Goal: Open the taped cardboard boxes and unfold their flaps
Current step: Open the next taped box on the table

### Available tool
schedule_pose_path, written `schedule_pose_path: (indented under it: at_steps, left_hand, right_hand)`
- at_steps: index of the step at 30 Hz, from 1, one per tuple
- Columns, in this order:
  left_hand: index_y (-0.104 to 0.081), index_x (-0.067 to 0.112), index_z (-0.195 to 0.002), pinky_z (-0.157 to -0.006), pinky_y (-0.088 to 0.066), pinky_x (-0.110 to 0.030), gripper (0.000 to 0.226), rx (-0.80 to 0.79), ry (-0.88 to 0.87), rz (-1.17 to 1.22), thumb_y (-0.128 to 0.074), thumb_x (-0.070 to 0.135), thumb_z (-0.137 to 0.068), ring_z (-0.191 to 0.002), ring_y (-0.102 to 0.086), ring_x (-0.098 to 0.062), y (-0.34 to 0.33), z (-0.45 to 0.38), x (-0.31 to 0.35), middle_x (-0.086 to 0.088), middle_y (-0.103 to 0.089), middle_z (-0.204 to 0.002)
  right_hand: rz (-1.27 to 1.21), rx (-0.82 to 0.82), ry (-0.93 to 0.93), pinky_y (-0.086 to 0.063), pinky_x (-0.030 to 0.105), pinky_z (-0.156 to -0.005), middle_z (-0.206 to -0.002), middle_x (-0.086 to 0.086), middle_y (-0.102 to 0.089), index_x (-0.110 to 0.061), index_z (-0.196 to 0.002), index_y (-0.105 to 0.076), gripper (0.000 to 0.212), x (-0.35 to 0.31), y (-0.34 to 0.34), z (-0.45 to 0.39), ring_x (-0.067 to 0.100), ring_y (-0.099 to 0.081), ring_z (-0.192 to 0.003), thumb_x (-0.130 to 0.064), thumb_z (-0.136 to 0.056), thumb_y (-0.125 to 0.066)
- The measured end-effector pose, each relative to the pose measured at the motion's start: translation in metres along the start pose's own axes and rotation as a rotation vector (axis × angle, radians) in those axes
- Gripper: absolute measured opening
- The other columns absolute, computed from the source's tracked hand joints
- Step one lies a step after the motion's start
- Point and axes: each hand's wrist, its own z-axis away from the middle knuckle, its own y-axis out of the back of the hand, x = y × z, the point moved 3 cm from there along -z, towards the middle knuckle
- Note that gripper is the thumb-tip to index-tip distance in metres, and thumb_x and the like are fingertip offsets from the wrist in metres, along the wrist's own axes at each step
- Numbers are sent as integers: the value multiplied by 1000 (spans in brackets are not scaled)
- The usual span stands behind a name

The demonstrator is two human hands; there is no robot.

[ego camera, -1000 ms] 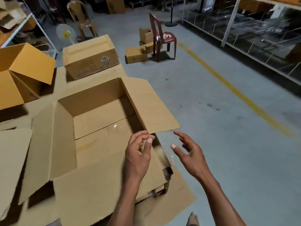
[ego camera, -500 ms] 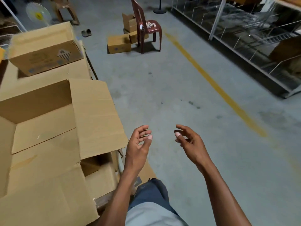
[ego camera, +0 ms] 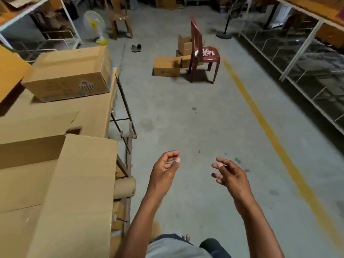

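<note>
A: The opened box?
B: Lower left on the table, flap spread flat; a closed box behind.
A: The hands?
B: Left hand and right hand loosely curled, empty, above the floor; red chair ahead.

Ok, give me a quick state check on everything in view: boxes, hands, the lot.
Open box: flaps unfolded, right flap hanging over the table edge.
Closed box: flaps shut, lying on the table.
Left hand: empty, fingers loosely curled, above the floor.
Right hand: empty, fingers relaxed, above the floor.
Floor boxes: front one closed, the one behind the red chair open.
Fan: upright on the floor.
</note>
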Motion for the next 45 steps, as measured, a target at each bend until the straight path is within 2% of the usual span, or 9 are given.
schedule_pose_path:
  at_steps: [8, 14, 17, 20, 23, 32, 38, 41, 45]
  left_hand:
    - [-67, 34, -118, -99, -53, -34, 19, 247, 48, 48, -61, 31, -99, -109, -64, -6, 2, -131, 13, 12, -69, -117]
    - [-67, 36, -117, -91, -55, -27, 19, 444, 84, 120, -57, 34, -101, -111, -66, -10, 4, -237, 45, 13, -70, -117]
    - [-67, 31, -118, -91, -55, -27, 21, 583, 44, 152, -54, 31, -102, -107, -67, -8, 19, -279, 68, 11, -71, -115]
    - [-68, 28, -115, -87, -54, -26, 19, 742, 55, 190, -54, 27, -102, -103, -67, -9, 49, -313, 73, 14, -72, -107]
    - [-68, 29, -114, -88, -54, -28, 18, 887, 47, 187, -55, 28, -103, -101, -67, -6, 78, -335, 71, 19, -72, -105]
    - [-68, 32, -107, -87, -56, -37, 14, 1231, 23, 293, -56, 28, -102, -104, -68, -21, 197, -444, 73, 4, -73, -109]
    - [-69, 24, -113, -74, -51, -23, 17, 1428, -105, 215, -57, 20, -102, -84, -66, -4, 262, -485, 114, 7, -74, -100]
    - [-68, 21, -117, -86, -52, -22, 19, 1528, -121, 126, -57, 17, -101, -92, -65, -1, 287, -490, 128, 5, -73, -109]
    - [-67, 29, -118, -98, -51, -30, 21, 1634, -69, 91, -60, 22, -99, -107, -64, -4, 320, -502, 117, 6, -69, -121]
  right_hand:
    - [33, -204, -16, -52, 38, -83, -106, 4, -76, -20, -117, -69, 19, -59, -55, -175, 28, -74, -91, -18, -99, -60]
    - [132, -417, 20, -54, 35, -84, -106, 1, -76, -20, -117, -70, 21, -130, -105, -314, 29, -73, -94, -15, -99, -60]
    - [169, -528, 70, -55, 40, -88, -106, -1, -76, -23, -114, -70, 19, -178, -147, -375, 24, -75, -91, -17, -99, -60]
    - [208, -601, 73, -55, 42, -90, -108, 3, -75, -22, -111, -71, 17, -210, -200, -425, 31, -74, -93, -16, -97, -62]
    - [226, -719, 97, -55, 42, -91, -105, 0, -76, -20, -113, -71, 18, -235, -253, -457, 30, -74, -94, -17, -98, -61]
    - [307, -909, 172, -54, 39, -85, -101, 1, -77, -22, -110, -72, 18, -287, -427, -542, 31, -73, -92, -14, -98, -61]
    - [365, -1035, 300, -54, 32, -77, -103, 0, -76, -26, -107, -72, 18, -333, -532, -573, 19, -73, -87, -15, -97, -62]
    - [365, -1130, 381, -53, 31, -77, -105, -1, -75, -26, -106, -74, 18, -353, -586, -585, 21, -71, -95, -15, -95, -65]
    - [400, -1230, 564, -53, 33, -93, -106, -5, -74, -25, -103, -73, 17, -376, -667, -601, 16, -68, -102, -12, -93, -67]
